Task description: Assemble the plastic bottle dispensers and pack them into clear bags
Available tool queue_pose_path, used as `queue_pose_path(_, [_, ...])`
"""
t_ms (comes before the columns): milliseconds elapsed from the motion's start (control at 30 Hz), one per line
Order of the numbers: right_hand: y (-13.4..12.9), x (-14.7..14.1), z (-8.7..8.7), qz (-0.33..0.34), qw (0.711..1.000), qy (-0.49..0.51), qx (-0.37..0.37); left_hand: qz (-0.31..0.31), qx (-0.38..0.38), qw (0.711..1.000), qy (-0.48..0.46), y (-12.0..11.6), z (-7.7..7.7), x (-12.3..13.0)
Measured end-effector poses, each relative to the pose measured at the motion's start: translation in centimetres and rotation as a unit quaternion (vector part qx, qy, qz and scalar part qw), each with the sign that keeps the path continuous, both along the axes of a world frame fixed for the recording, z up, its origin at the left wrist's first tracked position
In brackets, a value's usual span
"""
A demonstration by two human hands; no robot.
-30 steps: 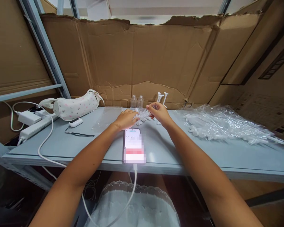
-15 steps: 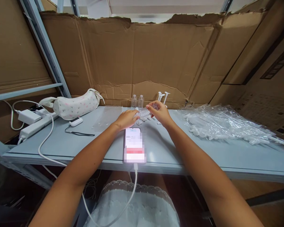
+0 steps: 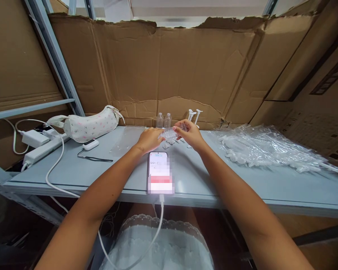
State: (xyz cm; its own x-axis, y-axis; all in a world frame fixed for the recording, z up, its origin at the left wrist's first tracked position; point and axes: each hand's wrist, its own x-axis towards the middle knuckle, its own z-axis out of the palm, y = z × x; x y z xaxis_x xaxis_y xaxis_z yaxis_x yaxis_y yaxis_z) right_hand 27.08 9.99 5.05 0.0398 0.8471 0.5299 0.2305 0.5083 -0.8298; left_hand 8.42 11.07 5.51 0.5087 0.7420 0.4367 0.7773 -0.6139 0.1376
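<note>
A clear ridged plastic bottle (image 3: 169, 133) lies roughly sideways between my two hands, just above the shelf top. At its left end, my left hand (image 3: 150, 139) is closed on it with the fingertips. My right hand (image 3: 190, 135) pinches the right end between thumb and fingers, covering part of it. Behind the hands stand two clear bottles (image 3: 167, 120) side by side, upright and uncapped. White T-headed plastic pieces (image 3: 198, 115) stick up behind my right hand, their lower ends hidden. Several small whitish pieces (image 3: 166, 144) are scattered beneath the held bottle.
A plugged-in phone (image 3: 159, 168) lies near the front edge of the grey shelf (image 3: 124, 176). At right is a clear bag of white pieces (image 3: 264, 146). To the left are a patterned pouch (image 3: 91, 124), a small white device (image 3: 90, 144) and a power strip (image 3: 45, 150). Cardboard (image 3: 174, 67) walls the back.
The bottle has shifted or turned very slightly between my fingers. Both hands stay in nearly the same place, and everything around them is unchanged.
</note>
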Motion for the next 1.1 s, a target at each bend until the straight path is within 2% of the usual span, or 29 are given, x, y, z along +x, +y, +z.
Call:
queue_pose_path(167, [-0.2,-0.3,-0.1,0.021,1.0,-0.02,0.005,0.068,0.025,0.997,0.029,0.1,-0.2,0.0])
queue_pose_path(300, [-0.1,-0.6,0.2,0.023,0.998,0.057,-0.032,0.09,0.093,0.991,0.024,0.3,-0.3,0.2])
queue_pose_path(433, [-0.1,-0.5,0.5,0.035,0.987,0.123,-0.096,0.083,0.141,0.986,0.026,0.2,-0.5,0.4])
queue_pose_path(633, [-0.5,0.6,1.1,0.077,0.967,0.174,-0.168,0.063,0.162,0.985,0.023,-0.4,-0.5,0.4])
queue_pose_path(800, [-0.4,0.6,1.0,0.106,0.964,0.178,-0.168,0.052,0.152,0.987,-0.008,-0.6,-0.3,0.3])
queue_pose_path(900, [0.4,0.8,1.0,0.105,0.96,0.209,-0.152,0.07,0.152,0.986,-0.018,-0.3,-0.4,0.2])
queue_pose_path(1000, [1.6,2.4,0.7,0.043,0.972,0.209,-0.093,0.1,0.147,0.983,-0.035,0.2,-0.6,0.0])
queue_pose_path(1100, [3.0,4.8,-0.3,-0.122,0.986,0.115,-0.017,0.113,0.131,0.983,-0.058,0.4,-0.7,-0.2])
